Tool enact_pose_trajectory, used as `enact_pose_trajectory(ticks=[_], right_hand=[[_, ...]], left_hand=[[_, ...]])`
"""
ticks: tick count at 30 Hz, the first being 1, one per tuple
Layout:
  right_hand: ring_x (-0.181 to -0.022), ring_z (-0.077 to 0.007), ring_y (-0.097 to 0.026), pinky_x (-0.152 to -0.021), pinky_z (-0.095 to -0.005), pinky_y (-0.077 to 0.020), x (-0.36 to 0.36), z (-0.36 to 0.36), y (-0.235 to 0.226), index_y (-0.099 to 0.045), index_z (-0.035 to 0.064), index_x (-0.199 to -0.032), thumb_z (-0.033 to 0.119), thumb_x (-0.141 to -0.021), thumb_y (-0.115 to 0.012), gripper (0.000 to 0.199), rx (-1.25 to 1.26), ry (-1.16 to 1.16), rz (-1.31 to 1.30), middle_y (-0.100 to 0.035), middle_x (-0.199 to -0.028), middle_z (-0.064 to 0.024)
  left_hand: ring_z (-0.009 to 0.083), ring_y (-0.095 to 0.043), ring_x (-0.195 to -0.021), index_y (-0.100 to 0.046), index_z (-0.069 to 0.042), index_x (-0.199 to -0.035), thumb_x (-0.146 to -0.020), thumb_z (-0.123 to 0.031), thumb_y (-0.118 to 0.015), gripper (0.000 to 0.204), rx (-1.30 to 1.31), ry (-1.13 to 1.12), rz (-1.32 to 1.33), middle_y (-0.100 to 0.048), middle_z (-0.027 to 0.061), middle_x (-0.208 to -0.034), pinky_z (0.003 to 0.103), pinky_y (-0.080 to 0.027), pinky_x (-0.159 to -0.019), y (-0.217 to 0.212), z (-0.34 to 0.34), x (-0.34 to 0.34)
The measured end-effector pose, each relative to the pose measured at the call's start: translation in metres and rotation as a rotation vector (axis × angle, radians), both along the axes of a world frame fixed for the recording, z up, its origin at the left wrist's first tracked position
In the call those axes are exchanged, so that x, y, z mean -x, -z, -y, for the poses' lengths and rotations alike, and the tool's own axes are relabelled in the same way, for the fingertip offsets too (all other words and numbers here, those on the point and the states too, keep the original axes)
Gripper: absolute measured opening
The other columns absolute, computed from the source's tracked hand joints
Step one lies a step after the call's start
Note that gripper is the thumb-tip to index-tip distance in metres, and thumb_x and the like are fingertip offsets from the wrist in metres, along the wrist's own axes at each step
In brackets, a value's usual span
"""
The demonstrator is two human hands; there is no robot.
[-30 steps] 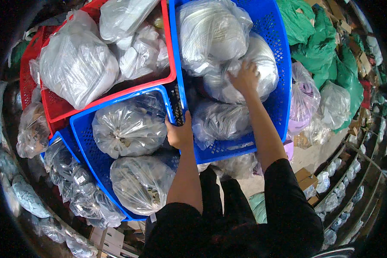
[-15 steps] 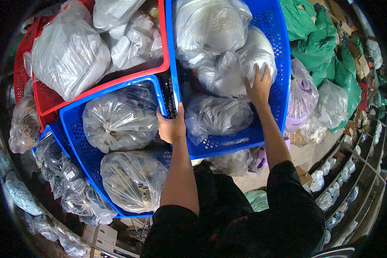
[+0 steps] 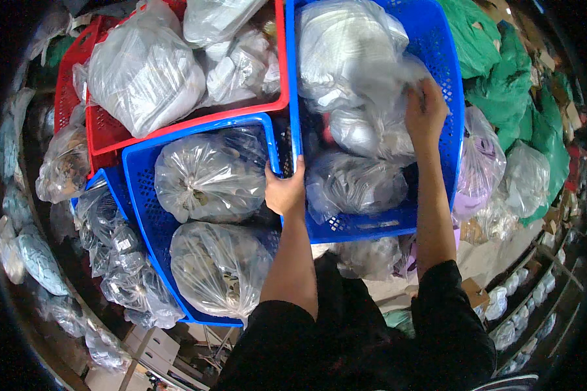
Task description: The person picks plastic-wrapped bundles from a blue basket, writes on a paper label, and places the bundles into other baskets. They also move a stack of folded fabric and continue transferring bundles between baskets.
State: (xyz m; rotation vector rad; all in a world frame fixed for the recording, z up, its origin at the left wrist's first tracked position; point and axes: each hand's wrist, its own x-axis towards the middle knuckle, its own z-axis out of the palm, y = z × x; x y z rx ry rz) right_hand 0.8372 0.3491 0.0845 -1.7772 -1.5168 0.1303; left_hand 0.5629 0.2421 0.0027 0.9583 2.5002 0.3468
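Note:
My left hand is closed over the neighbouring rims of two blue plastic baskets, thumb at the right basket and fingers at the left basket. Over the right basket, my right hand has curled fingers on the loose plastic of a clear bag, which is smeared by motion. Beside that bag lies a large clear bag of white, stacked-looking items. Nearer me in this basket sits another clear bag. Two filled clear bags, one far and one near, fill the left basket.
A red basket with white-filled bags stands at the far left. Green sacks and a bag with purple contents lie right of the baskets. Bags of dark items sit at the left, and shelves with small bags line the right.
My right hand has risen from flat on the bag to curled fingers, drawing its plastic up and right. The left hand keeps its hold on the rims. The whole view has shifted.

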Motion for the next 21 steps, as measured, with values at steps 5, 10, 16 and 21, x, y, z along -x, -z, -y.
enact_pose_trajectory(ticks=[5,10,16,21], right_hand=[[-0.101,-0.0360,-0.057,-0.089,-0.0424,-0.0467,0.103,-0.041,-0.078,-0.062,0.0065,-0.107,0.018,-0.082,-0.075,0.030,-0.235,-0.596,0.085,-0.062,-0.109,-0.0150],[-0.108,-0.0427,-0.057,-0.095,-0.0468,-0.0461,0.094,0.023,0.011,-0.059,0.0046,-0.119,0.020,-0.087,-0.072,0.037,0.091,-0.535,-0.162,-0.059,-0.118,-0.0228],[-0.117,-0.0418,-0.054,-0.097,-0.0541,-0.0451,0.090,0.190,0.145,-0.054,0.0028,-0.127,0.052,-0.076,-0.078,0.075,0.806,-0.470,0.406,-0.060,-0.121,-0.0213],[-0.128,-0.0359,-0.050,-0.097,-0.0605,-0.0426,0.094,0.204,0.204,-0.052,0.0059,-0.131,0.056,-0.075,-0.075,0.079,0.863,-0.544,0.563,-0.059,-0.130,-0.0157]], left_hand=[[0.0422,-0.070,-0.092,-0.062,-0.010,-0.130,-0.067,-0.071,-0.076,0.089,-0.036,0.024,0.001,-0.074,0.0204,-0.100,0.051,-0.054,-0.082,0.000,0.001,-0.003],[0.0399,-0.070,-0.096,-0.063,-0.011,-0.131,-0.067,-0.070,-0.077,0.088,-0.018,0.006,0.043,-0.073,0.0194,-0.104,0.049,-0.053,-0.084,-0.001,0.000,-0.003],[0.0397,-0.071,-0.095,-0.063,-0.011,-0.131,-0.066,-0.069,-0.077,0.089,0.015,0.015,0.018,-0.074,0.0182,-0.104,0.050,-0.053,-0.084,-0.002,-0.001,-0.003],[0.0410,-0.070,-0.095,-0.063,-0.010,-0.131,-0.067,-0.070,-0.077,0.088,0.009,0.028,-0.006,-0.074,0.0200,-0.103,0.052,-0.053,-0.084,0.004,0.000,-0.004]])
